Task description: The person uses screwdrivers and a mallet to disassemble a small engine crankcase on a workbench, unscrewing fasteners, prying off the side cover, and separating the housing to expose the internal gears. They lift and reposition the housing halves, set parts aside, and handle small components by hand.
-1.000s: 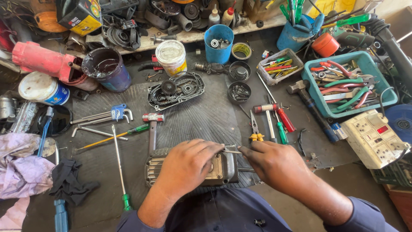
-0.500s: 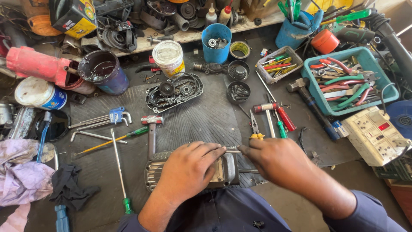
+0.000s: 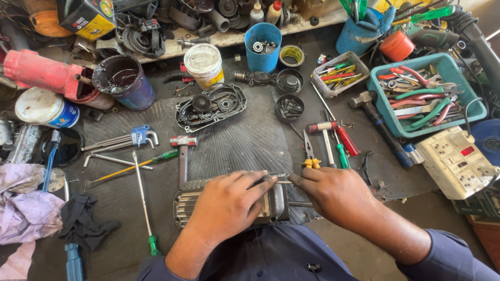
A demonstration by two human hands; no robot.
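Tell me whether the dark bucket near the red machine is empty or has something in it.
Not empty. The dark bucket stands upright and open, and a glossy dark liquid shows inside, well below its rim.

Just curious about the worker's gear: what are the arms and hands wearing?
Both hands are bare: the left hand and right hand show no gloves, rings or watch. Dark navy sleeves are pushed up, leaving the forearms uncovered.

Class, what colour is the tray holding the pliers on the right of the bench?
Teal, seen in the head view: tray.
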